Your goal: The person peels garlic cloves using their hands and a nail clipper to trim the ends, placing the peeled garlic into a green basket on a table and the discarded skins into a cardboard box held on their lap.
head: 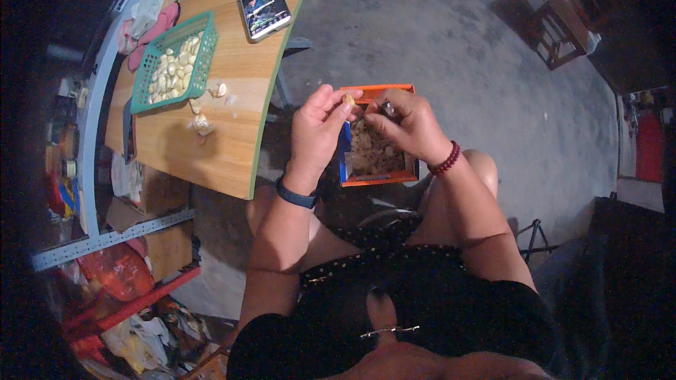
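Note:
My left hand (317, 129) pinches a pale garlic clove (348, 99) between thumb and index finger. Close beside it, my right hand (409, 121) curls around a small dark, shiny object (388, 108), mostly hidden by the fingers, so its kind is unclear. Below both hands is an open orange and blue cardboard box (377, 181) with brown, papery peelings (372, 150) inside. On the wooden table to the left, a green plastic basket (202, 71) contains many peeled cloves (173, 71). A few unpeeled cloves and a partial garlic bulb (202, 125) lie near its front.
A smartphone (265, 6) with a lit screen lies by the green table edge (274, 76). Pink slippers (158, 26) and a clear plastic bag (147, 13) sit behind the basket. Shelves with bags and a red metal beam (134, 301) stand at lower left. A wooden stool (560, 37) is at far right.

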The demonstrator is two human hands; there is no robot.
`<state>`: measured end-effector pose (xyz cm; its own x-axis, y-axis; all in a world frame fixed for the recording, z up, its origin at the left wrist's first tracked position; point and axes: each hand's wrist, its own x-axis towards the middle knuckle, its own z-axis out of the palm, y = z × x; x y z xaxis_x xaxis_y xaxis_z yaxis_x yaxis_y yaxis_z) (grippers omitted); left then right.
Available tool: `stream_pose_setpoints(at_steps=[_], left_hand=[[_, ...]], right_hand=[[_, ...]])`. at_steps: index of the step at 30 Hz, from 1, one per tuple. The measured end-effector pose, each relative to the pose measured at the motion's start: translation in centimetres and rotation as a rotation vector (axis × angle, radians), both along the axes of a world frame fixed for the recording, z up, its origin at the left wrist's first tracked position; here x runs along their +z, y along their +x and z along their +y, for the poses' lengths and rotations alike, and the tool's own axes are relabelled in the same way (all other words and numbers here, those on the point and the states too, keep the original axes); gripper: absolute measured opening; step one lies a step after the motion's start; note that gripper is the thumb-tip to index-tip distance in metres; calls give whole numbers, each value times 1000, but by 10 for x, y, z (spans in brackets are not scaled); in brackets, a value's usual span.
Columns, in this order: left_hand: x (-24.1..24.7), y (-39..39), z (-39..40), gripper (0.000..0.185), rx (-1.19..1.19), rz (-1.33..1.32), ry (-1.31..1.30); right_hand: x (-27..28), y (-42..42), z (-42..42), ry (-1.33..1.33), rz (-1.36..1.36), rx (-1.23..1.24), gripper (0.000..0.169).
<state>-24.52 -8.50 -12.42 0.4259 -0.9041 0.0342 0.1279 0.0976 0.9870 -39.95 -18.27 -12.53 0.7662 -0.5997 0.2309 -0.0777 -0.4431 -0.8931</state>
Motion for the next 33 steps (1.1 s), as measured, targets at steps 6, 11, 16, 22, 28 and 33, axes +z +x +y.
stream_pose_setpoints(at_steps=[6, 11, 16, 22, 28, 33], left_hand=[[4, -10, 2, 13, 65, -475, 104], [-6, -13, 4, 18, 121, -546, 49], [-10, -13, 3, 18, 115, -599, 27], [-9, -15, 3, 16, 135, -577, 44], [-7, -14, 4, 18, 104, -591, 97], [-7, -14, 5, 15, 101, -590, 138]], right_hand=[[-8, 8, -2, 189, -58, -178, 18], [-7, 12, 2, 340, -112, -137, 19], [1, 9, 1, 340, -52, -139, 15], [-3, 8, -1, 349, -41, -109, 17], [-7, 10, 0, 362, -67, -123, 16], [-2, 13, 4, 335, -94, -154, 15]])
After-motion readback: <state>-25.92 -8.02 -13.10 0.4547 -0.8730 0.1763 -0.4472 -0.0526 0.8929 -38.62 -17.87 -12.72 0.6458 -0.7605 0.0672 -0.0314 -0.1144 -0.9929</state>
